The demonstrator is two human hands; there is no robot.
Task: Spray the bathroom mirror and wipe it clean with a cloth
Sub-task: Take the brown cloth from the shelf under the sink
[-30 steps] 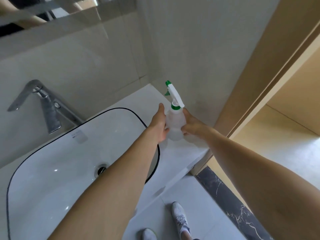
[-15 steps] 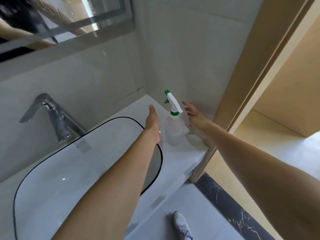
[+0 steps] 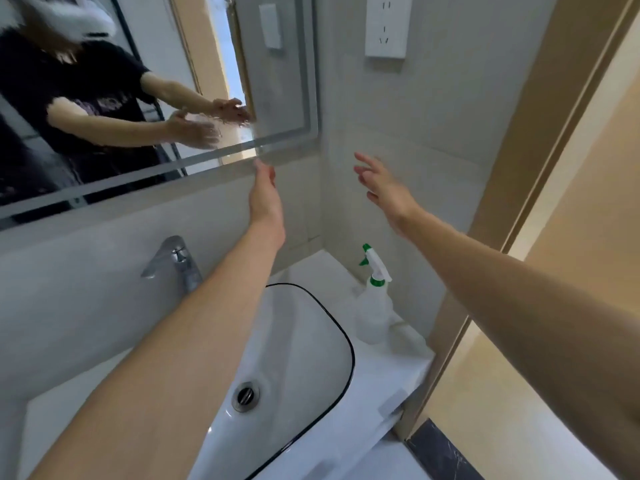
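The wet mirror [image 3: 104, 140] fills the upper left, above the tap [image 3: 173, 263] and basin [image 3: 298, 358]. The left hand [image 3: 265, 188] is raised near its lower corner, the right hand [image 3: 384, 188] beside it, both with fingers loosely apart, empty. The unlabelled spray bottle [image 3: 374, 303] stands on the table [image 3: 391, 362] by the wall, below a socket [image 3: 386, 26].

1. Chrome faucet [image 3: 176, 263] mounted behind the white basin [image 3: 311, 341].
2. Metal drain [image 3: 246, 395] set in the basin floor.
3. White wall socket [image 3: 386, 26] on the tiled side wall.
4. Tan door frame [image 3: 519, 168] at right.
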